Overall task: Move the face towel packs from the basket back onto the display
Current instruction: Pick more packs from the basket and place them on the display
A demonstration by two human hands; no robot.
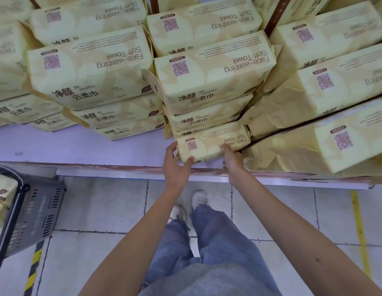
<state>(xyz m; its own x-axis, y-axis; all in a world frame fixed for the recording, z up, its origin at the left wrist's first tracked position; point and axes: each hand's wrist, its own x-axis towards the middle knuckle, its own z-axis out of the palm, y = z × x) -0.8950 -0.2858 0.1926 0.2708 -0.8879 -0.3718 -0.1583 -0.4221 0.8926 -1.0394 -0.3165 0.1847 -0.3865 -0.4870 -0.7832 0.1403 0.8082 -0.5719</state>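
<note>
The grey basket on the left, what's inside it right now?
Inside the basket, at least one yellow pack shows above its rim. The basket wall and the frame edge hide anything deeper, so the number left cannot be told.

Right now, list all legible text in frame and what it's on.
"Face-washing Soft Towel", upside down to the camera: on the face towel pack held by the left hand and right hand, and on the stacked packs.
"净颜 云柔巾": stacked packs' front edges.
"正印": pack ends.
QR codes, labels above them, fine print: too small to read.
Basket: no readable text.
</note>
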